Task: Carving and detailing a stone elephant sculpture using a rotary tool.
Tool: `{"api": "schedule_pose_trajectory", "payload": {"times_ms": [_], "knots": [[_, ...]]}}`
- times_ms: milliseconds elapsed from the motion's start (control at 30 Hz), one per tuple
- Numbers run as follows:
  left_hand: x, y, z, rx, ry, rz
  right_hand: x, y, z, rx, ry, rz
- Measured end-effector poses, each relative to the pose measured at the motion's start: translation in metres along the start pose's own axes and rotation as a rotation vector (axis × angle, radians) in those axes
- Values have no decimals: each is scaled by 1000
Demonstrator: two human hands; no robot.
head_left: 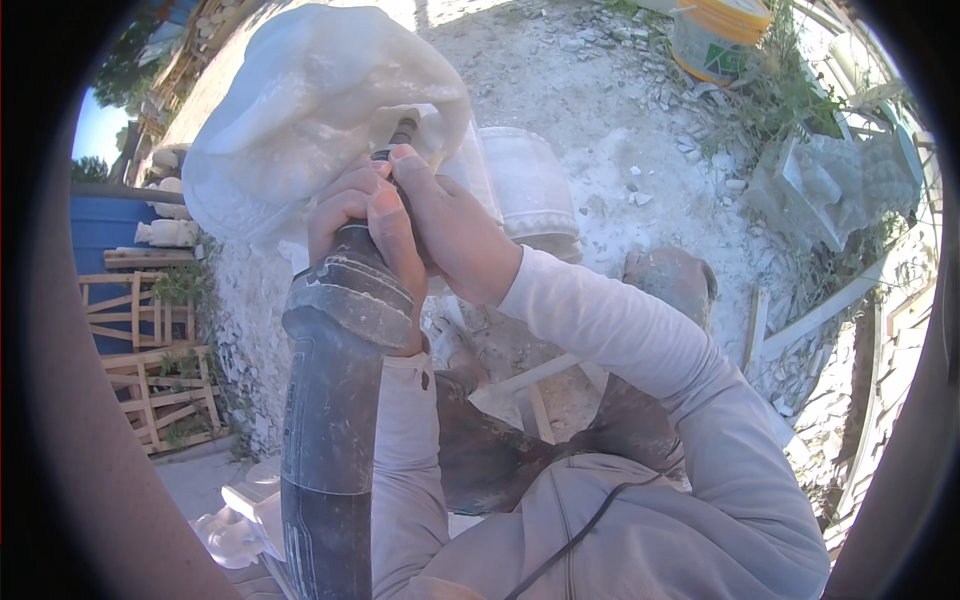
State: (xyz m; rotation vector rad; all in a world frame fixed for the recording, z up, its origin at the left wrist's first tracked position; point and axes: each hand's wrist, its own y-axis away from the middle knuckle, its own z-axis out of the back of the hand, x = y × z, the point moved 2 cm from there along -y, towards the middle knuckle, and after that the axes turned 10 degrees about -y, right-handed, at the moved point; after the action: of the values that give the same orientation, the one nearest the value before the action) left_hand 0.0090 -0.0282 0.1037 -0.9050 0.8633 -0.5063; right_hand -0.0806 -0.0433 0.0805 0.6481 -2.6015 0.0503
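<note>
Crates (136,310) of slatted wood stand well left of my hands. Just ahead bulges a white block (320,100); a dusty grey power tool (330,400), clasped by my left hand (395,240) and right hand (460,235) together, has its tip there. Farther right: a yellow-rimmed bucket (712,48).

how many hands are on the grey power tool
2: the left hand around the power tool near its narrow front, and the right hand beside it, to the right. No others show.

Power tool (332,425) cut off by lower edge.
</note>
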Motion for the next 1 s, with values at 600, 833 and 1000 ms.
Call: {"api": "schedule_pose_trajectory", "payload": {"times_ms": [600,833,1000], "knots": [[-28,22,14,-21,-54,67,1,35,-5,-12,170,-129],[-43,41,8,-19,-19,85,-8,57,1,-59,87,-88],[-55,41,9,-59,-66,62,-8,57,2,12,270,-28]]}}
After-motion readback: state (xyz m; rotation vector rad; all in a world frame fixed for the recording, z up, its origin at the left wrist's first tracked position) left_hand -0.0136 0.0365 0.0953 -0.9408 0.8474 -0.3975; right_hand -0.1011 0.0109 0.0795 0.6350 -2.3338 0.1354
